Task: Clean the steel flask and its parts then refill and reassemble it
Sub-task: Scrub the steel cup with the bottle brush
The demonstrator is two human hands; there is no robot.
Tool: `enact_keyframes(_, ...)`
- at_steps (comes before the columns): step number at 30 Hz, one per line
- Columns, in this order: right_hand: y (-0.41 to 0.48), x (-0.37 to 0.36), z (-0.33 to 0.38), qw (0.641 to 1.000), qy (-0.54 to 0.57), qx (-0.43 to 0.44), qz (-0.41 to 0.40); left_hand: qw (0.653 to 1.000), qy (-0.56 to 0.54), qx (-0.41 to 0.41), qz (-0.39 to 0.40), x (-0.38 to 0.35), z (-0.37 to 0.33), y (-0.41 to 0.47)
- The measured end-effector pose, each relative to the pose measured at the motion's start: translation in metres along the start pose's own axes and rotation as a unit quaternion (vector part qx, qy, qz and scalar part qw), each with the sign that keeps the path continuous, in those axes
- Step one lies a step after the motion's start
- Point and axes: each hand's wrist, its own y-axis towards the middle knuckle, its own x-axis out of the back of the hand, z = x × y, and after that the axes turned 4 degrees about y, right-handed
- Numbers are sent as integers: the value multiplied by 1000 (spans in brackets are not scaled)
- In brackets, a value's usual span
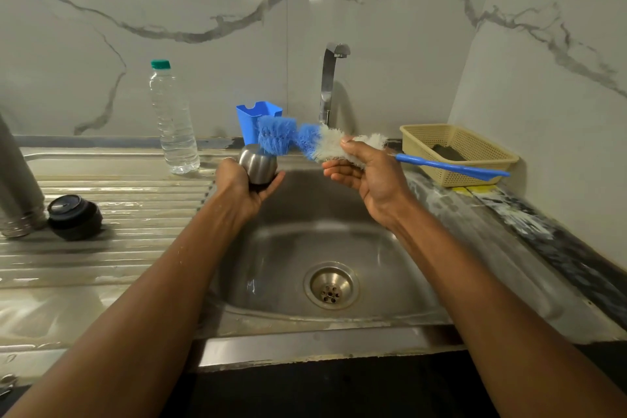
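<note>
Over the sink basin (305,241), my left hand (237,190) grips a small steel flask cup (258,164). My right hand (368,173) holds a blue and white bottle brush (305,139) by its white bristles. The brush's blue tip touches the cup's top, and its blue handle (451,166) sticks out to the right. The steel flask body (17,187) stands on the draining board at the far left, upside down by the look of its threaded end. A black stopper (74,217) sits beside it.
A clear plastic water bottle (174,122) with a green cap stands behind the draining board (101,248). A blue holder (258,119) and the tap (330,81) are at the back. A beige basket (461,153) holds a dark scrub pad on the right counter.
</note>
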Motion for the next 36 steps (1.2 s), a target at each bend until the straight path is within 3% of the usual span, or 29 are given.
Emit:
enact_keyframes(5,-1,-6,-4,999,2,-9,33,1000,9,1,9,-8,5,-6)
enact_keyframes(19,-2,3,3,1000,13,-8,-20,1000,24,5,4,-5,5,-4)
enact_keyframes(23,-3,-4,-1,1000,2,-18,9,999,38,12,10,-10,9,-5)
enact_keyframes(28,-3,6,8,999,14,-8,-30,1000,22,11,-1,-5,3,-4)
enact_keyframes(33,-4,-4,3,1000,-6,-21,5,999,41,13,10,-11,6,-7)
enact_keyframes(36,-4,1,9,1000,-17,-11,-16,999,39,10,-2,-6,3,-5)
